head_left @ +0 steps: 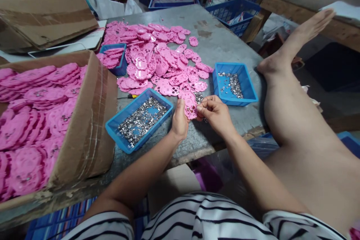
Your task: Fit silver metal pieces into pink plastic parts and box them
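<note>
My left hand (180,120) is closed on a pink plastic panel (190,101), holding it up above the table's near edge. Thumb and fingers of my right hand (215,114) are pinched at the panel's lower right edge; whatever small piece they may hold is too small to make out. Small metal pieces (199,96) lie on the table just behind the panel. Left of my hands, a blue tray (112,129) contains many small shiny metal parts. Another blue tray (247,101), to the right, has fewer metal parts in it.
A heap of pink panels (160,60) covers the table's middle, with a small blue bin (121,68) beside it. At the left stands a cardboard box (87,127) packed with pink panels. A bare leg (292,112) rests along the table's right side. Blue crates (239,26) stand beyond.
</note>
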`<state>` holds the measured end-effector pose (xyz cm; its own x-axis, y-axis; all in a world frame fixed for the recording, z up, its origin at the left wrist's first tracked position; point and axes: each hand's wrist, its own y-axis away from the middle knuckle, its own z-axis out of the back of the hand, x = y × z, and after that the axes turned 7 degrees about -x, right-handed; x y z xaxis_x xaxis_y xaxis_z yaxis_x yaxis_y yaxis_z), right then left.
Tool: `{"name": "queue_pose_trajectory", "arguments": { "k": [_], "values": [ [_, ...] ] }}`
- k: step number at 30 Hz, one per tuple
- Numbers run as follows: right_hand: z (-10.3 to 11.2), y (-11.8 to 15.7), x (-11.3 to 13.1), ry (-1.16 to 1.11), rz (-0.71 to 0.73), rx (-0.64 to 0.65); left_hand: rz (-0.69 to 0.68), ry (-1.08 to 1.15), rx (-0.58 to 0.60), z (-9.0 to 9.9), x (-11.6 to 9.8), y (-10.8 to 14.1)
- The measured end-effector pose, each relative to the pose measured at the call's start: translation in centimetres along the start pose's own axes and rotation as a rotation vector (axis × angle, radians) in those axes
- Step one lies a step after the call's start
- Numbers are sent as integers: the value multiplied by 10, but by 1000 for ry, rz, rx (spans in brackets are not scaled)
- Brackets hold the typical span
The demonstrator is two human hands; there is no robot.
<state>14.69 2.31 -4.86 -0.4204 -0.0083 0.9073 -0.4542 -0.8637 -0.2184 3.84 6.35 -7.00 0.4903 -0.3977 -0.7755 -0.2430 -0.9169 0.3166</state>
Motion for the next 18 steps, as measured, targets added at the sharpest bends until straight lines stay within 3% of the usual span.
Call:
{"name": "queue_pose_trajectory", "arguments": {
  "k": [7,18],
  "values": [
    [-4,1,-2,-14,-16,9,-33,42,137,-2,0,4],
    [-6,0,-7,-17,-2,-10,-17,36,113,-5,-1,5]
  ]
}}
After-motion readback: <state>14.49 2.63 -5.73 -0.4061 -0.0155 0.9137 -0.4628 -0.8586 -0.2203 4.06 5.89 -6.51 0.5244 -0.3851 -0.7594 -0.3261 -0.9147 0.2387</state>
